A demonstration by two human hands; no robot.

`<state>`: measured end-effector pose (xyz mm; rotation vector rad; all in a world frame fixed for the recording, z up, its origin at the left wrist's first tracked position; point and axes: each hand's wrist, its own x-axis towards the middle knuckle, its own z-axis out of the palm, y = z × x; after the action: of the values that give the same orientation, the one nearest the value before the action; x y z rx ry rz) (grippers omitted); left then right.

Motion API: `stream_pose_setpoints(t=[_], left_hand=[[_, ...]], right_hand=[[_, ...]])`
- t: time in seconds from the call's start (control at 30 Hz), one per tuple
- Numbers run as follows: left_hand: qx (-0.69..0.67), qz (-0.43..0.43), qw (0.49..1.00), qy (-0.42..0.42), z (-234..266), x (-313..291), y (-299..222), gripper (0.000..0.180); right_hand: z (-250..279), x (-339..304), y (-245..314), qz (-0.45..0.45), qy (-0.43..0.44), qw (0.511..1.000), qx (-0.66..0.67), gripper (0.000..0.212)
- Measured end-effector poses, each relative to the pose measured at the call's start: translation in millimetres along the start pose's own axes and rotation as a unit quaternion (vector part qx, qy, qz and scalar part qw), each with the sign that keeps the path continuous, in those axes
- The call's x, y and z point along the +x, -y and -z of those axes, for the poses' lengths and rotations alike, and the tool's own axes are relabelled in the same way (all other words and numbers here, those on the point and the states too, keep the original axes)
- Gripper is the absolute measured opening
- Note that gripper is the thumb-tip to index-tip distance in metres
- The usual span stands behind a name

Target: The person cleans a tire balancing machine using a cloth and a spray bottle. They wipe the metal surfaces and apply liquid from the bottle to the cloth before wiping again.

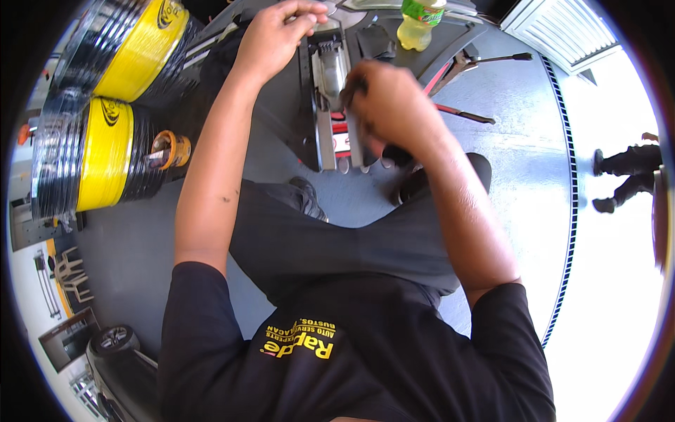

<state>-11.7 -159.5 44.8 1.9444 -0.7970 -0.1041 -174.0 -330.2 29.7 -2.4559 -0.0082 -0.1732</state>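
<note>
Between my legs a long metal floor jack (328, 79) lies with dark side rails, a silver cylinder and a red-and-white plate. At its far end, my left hand (285, 35) is raised with the fingers curled together; whatever they hold, if anything, does not show. My right hand (387, 102) is closed beside the jack's right rail and smeared by motion. Something dark (356, 90) shows at its fingers, too blurred to name. Beyond the right hand stands a clear bottle (415, 34) of yellow-green liquid with a green label. A flat black piece (376, 43) lies next to it.
Plastic-wrapped black rolls (105, 155) with yellow bands stack at left, beside an orange tub (174, 150). Red-and-black metal arms (464, 67) stick out at right. A floor drain (562, 141) curves past; another person's legs (628, 169) show beyond. A louvred panel (562, 32) stands far right.
</note>
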Motion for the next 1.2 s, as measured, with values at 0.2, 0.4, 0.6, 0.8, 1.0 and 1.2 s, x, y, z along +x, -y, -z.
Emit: stream_pose_setpoints(t=[0.2,0.4,0.6,0.8,1.0,1.2], left_hand=[[0.024,0.016,0.999,-0.021,-0.1,5.9,-11.3,0.021],[0.003,0.037,0.999,-0.030,23.7,-2.5,-5.6,0.021],[-0.053,0.076,0.994,-0.050,16.1,9.5,11.9,0.024],[0.136,-0.022,0.990,0.002,-2.4,16.0,17.0,0.029],[0.208,0.014,0.977,0.039,-3.1,11.0,-18.7,0.033],[0.301,-0.050,0.952,0.028,-13.9,28.1,16.9,0.031]], right_hand=[[-55.2,-16.2,-4.4,0.109,-0.098,0.973,-0.177,0.011],[-33.6,-89.2,40.2,0.059,0.066,0.983,-0.164,0.013],[-26.7,-11.6,30.4,0.087,-0.052,0.990,-0.104,0.023],[-83.6,-72.7,25.5,0.162,-0.065,0.961,-0.212,0.044],[-33.6,-94.7,39.3,0.153,0.050,0.980,-0.116,0.019],[-86.1,-31.8,35.4,0.102,-0.049,0.965,-0.237,0.016]])
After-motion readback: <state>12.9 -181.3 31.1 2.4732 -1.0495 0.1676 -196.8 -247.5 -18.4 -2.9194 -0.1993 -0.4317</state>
